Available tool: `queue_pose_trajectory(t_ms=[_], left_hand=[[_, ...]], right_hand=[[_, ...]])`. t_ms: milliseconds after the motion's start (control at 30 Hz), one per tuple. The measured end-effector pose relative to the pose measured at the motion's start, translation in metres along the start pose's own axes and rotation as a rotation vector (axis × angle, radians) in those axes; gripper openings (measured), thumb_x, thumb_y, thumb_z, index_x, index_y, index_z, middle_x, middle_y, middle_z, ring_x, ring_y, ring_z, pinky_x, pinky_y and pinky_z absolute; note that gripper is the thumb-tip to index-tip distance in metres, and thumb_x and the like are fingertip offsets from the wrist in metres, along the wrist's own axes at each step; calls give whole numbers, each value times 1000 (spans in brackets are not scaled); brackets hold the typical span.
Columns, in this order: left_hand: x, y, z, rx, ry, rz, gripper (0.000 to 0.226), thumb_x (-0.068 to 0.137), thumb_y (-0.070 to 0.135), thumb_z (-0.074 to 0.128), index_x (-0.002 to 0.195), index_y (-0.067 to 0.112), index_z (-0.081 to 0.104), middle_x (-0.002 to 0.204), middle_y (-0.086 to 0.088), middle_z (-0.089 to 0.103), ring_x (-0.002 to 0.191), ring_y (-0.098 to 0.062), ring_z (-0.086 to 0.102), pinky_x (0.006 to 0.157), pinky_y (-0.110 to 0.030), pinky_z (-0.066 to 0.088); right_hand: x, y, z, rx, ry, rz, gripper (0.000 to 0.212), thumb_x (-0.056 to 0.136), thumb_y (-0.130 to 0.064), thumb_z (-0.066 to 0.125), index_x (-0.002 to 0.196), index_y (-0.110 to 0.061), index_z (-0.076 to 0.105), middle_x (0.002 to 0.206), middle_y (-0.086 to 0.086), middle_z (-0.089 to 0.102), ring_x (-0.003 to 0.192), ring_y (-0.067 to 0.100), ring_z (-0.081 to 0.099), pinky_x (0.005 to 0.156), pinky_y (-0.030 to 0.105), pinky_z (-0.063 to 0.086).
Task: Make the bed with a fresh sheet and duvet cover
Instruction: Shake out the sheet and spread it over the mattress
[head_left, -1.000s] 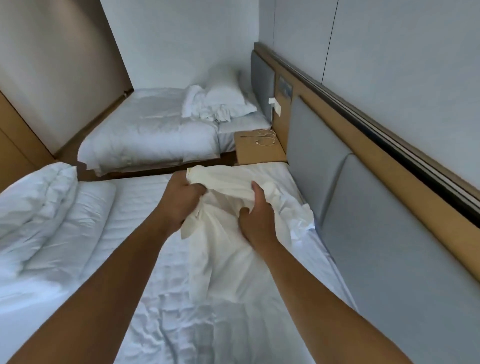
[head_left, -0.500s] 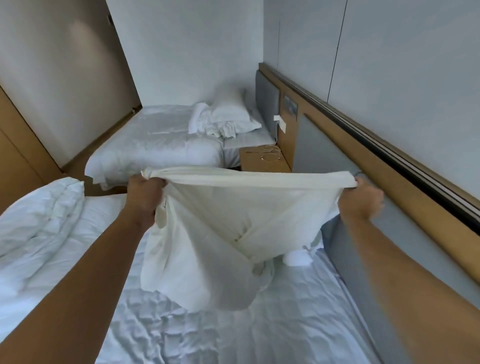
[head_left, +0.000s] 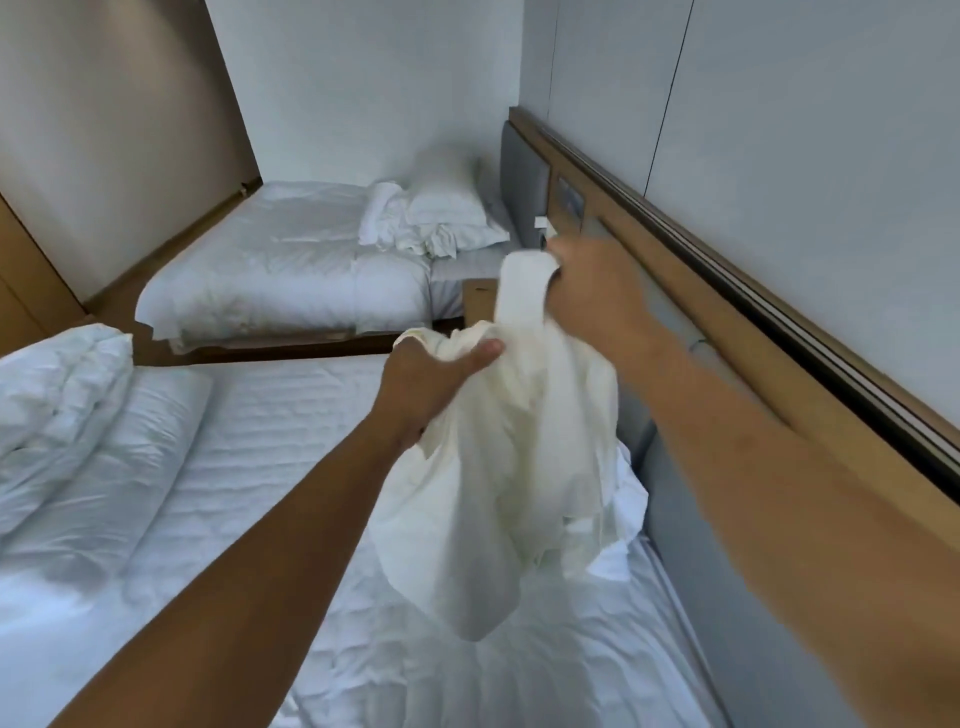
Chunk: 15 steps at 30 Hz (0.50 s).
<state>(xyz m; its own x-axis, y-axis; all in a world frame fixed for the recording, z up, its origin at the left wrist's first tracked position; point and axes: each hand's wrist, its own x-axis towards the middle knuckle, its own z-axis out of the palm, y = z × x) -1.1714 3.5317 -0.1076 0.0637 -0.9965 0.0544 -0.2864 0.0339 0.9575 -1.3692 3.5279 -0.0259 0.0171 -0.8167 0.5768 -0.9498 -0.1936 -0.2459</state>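
While my left hand (head_left: 437, 385) and right hand (head_left: 597, 296) both grip the bunched cream sheet (head_left: 519, 467) at frame centre above the near bed (head_left: 270, 441), I judge the job barely begun: nothing is spread or tucked, and the duvet (head_left: 57, 400) lies heaped at the left.

Left hand (head_left: 431, 379): we see it gripping a bunched edge of the cream cloth (head_left: 519, 467).
Right hand (head_left: 597, 296): higher, blurred, holding a strip of that cloth.
Cloth: we find it hanging crumpled over the near bed (head_left: 249, 467).
Duvet (head_left: 62, 405): heaped on the bed's left.
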Motion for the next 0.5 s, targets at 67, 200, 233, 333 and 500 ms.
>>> queue_pose_trajectory(t_ms=[67,200,233,333,500], left_hand=[[-3,11,20,156,-18,94,72,49,70,88,90,17,61,84,2,69,77,-11,67,59,-32,52],[0,20,40,321,-72,323,36,83,39,79,105,14,66,97,3,71,92,-17,67,75,-27,52],[3,19,35,322,-50,341,23,87,32,75,98,13,66,91,4,69,89,-19,67,71,-20,49],[15,15,15,297,25,336,10,91,21,70,87,13,67,79,3,64,78,-16,63,55,-8,36],[20,12,6,211,45,312,18,91,22,71,76,19,61,69,11,60,60,5,56,51,-5,36]], right_hand=[[-8,-23,9,94,-48,-79,34,90,-21,53,61,-19,35,69,6,51,70,31,49,59,32,30],[-14,-22,16,134,-39,-109,39,82,-15,63,64,-27,30,67,-6,41,64,16,38,52,28,20],[-17,-10,18,193,-3,-93,32,81,-17,66,69,-24,37,68,-6,43,63,15,38,50,29,19],[-40,33,36,351,-10,-6,32,77,-38,82,91,-17,61,75,-9,57,65,11,47,56,30,33],[-105,55,114,415,-258,337,14,85,-33,75,95,-24,75,86,-9,67,76,9,61,72,26,50]])
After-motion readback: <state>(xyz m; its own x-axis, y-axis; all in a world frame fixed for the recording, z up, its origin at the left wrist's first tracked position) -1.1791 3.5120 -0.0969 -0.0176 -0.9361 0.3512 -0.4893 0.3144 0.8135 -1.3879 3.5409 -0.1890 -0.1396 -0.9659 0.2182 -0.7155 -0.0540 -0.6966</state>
